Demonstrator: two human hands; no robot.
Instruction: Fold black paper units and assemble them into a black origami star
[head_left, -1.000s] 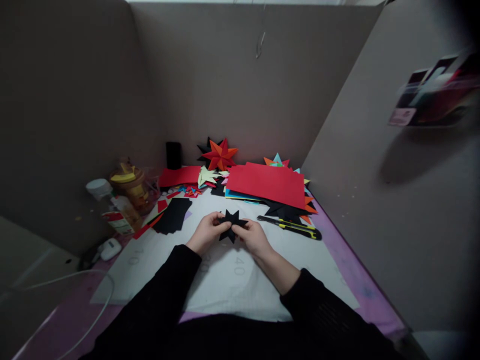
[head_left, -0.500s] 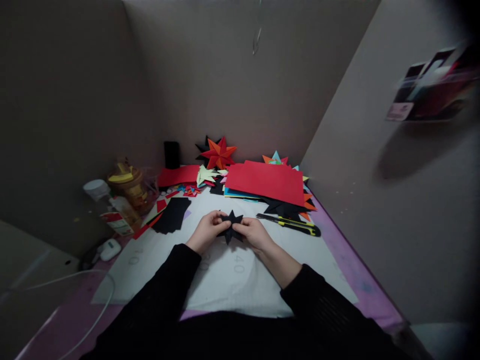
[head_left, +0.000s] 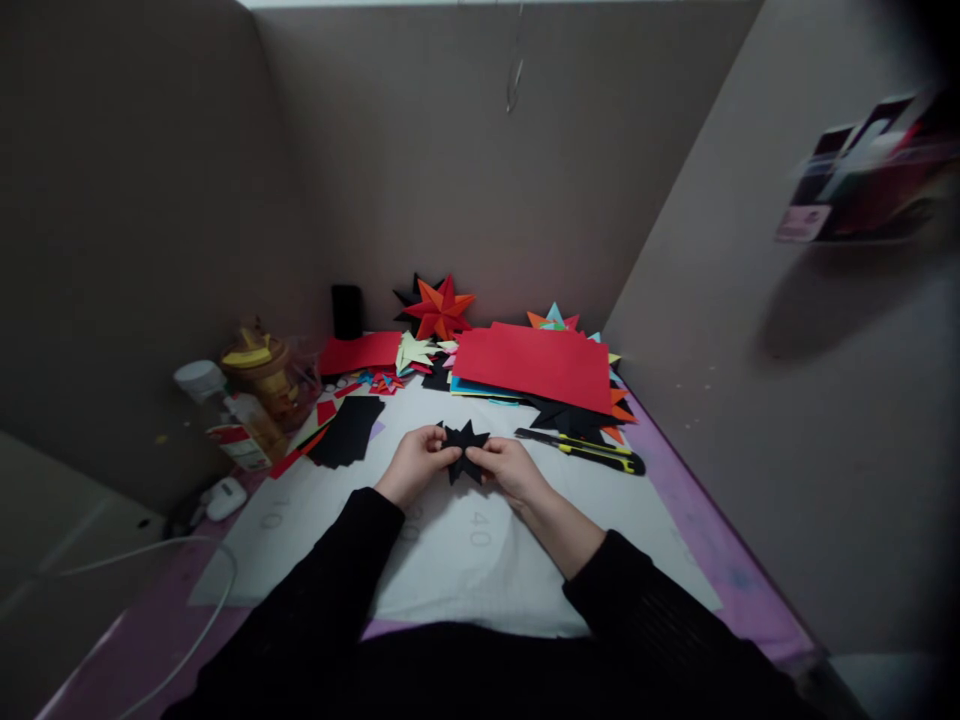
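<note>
A small black folded paper star (head_left: pixel 466 441) with several points is held between my two hands over the white sheet. My left hand (head_left: pixel 414 464) pinches its left side, the thumb lying on the front near the middle. On the other side my right hand (head_left: pixel 511 466) grips it the same way, thumb tip close to the left one. The fingers behind the star are partly hidden. Just right of my right hand lies a yellow-and-black utility knife (head_left: pixel 581 450). Left of my left hand is a stack of black paper pieces (head_left: pixel 348 432).
Red paper sheets (head_left: pixel 532 366) lie on other coloured sheets at the back. A red-orange paper star (head_left: pixel 440 308) leans against the back wall. A glue bottle (head_left: pixel 244 430) and a yellow-lidded jar (head_left: pixel 259 370) stand at left. A white cable (head_left: pixel 225 590) crosses the left edge.
The black star is turned slightly between my fingers, its points now angled differently. Both hands keep their hold. The whole view has shifted a little.
</note>
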